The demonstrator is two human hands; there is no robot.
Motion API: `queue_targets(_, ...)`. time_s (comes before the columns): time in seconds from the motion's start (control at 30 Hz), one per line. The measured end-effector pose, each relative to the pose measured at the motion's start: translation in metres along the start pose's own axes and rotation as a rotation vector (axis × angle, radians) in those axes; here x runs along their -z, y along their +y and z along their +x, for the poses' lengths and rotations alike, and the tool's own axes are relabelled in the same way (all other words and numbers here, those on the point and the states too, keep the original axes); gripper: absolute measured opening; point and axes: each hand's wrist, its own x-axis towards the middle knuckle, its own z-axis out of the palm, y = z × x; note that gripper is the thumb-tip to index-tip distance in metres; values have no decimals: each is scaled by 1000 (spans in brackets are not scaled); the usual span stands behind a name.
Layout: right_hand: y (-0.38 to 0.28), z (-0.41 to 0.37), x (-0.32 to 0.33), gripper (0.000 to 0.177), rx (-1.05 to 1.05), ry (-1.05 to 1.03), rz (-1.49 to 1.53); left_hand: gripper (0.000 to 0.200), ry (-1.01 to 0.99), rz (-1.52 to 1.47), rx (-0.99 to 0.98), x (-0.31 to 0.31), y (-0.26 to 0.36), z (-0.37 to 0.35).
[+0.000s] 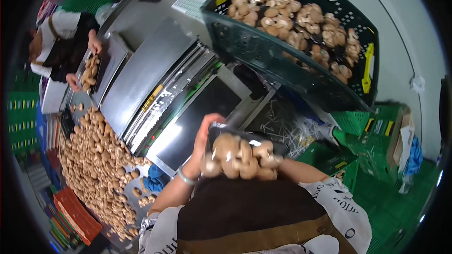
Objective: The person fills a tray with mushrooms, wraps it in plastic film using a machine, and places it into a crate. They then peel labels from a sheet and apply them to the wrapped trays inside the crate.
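Close to my chest is a black tray of brown mushrooms (230, 155), slightly blurred, with shiny glints over it like clear film. My left hand (205, 129), a pale band at its wrist, is closed round the tray's left side. On the other side, my right forearm (301, 170) reaches up to the tray's right edge; the hand itself is hidden behind the tray. Just beyond the tray stands a wrapping machine with a dark flat plate (202, 106) and rollers.
A dark green crate (278, 59) of packed mushrooms stands at upper right. Loose mushrooms (94, 160) pile on the table at left, near a blue cloth (153, 178). Across the machine, a co-worker's hands (95, 46) hold another mushroom tray (89, 73). Green crates (376, 136) stand at right.
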Motion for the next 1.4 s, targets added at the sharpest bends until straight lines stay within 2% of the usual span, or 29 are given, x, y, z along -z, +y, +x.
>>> queue_targets(0.07, -11, -19, -40, 23, -106, -131, -56, 28, -58, 28, -10, -2, 8, -15)
queue_targets(0.13, -25, -24, -68, 25, -161, -234, -180, 21, -221, -439, -10, -9, 38, -18)
queue_targets(0.17, -31, -20, -76, 26, -165, -264, -313, 23, -358, -536, -92, -19, 49, -9)
queue_targets(0.2, -39, -16, -81, 27, -159, -278, -501, 39, -466, -540, -46, -22, 51, -15)
queue_targets(0.23, -53, -13, -80, 28, -108, -258, -913, 52, -578, -509, 189, -24, 72, -15)
queue_targets(0.27, -70, -9, -76, 29, -45, -147, -1552, 52, -652, -527, 277, -29, 78, -12)
queue_targets(0.3, -89, -8, -74, 30, -69, 32, -2020, 52, -699, -564, 346, -36, 79, -10)
queue_targets(0.33, -112, -19, -73, 31, 37, 191, -2074, 51, -737, -592, 401, -41, 78, -6)
queue_targets(0.4, -150, -60, -93, 36, 449, 122, -1386, 51, -766, -603, 478, -47, 78, 0)
queue_targets(0.53, -129, -98, -159, 69, 457, -277, -1963, 49, -661, -430, 452, -49, 69, 17)
queue_targets(0.57, -134, -94, -157, 61, 470, -234, -1896, 49, -592, -311, 394, -49, 67, 23)
queue_targets(0.67, -185, -95, -125, 70, 410, 73, -1685, 48, -347, 192, 144, -50, 62, 69)
queue_targets(0.73, -221, -104, -84, 64, 1000, 381, -1554, 47, -235, 240, 17, -50, 73, 122)
queue_targets(0.77, -241, -117, -93, 57, 935, 440, -1033, 40, -229, 205, -31, -53, 79, 151)
queue_targets(0.8, -260, -126, -92, 47, 916, 355, -557, 35, -224, 171, -79, -56, 85, 181)
queue_targets(0.83, -283, -129, -82, 42, 940, 322, -455, 32, -266, 422, -220, -60, 91, 211)
queue_targets(0.87, -303, -129, -69, 39, 954, 416, -486, 30, -302, 674, -368, -68, 96, 239)
queue_targets(0.93, -331, -117, -32, 37, 895, 517, -585, 43, -500, 961, -497, -90, 95, 285)
queue_targets(1.03, -338, -85, 23, 38, 821, 497, -630, 57, -743, 1459, -711, -105, 55, 337)
queue_targets(1.13, -331, -53, 56, 36, 716, 448, -479, 79, -933, 1739, -474, -112, 47, 360)
queue_targets(1.23, -319, -28, 74, 38, 630, 419, -508, 80, -1000, 1745, -313, -111, 48, 370)
queue_targets(1.27, -316, -25, 78, 42, 579, 475, -540, 80, -1003, 1734, -277, -109, 46, 371)
queue_targets(1.4, -327, -31, 55, 57, 359, 708, -706, 80, -986, 1751, -330, -105, 46, 370)
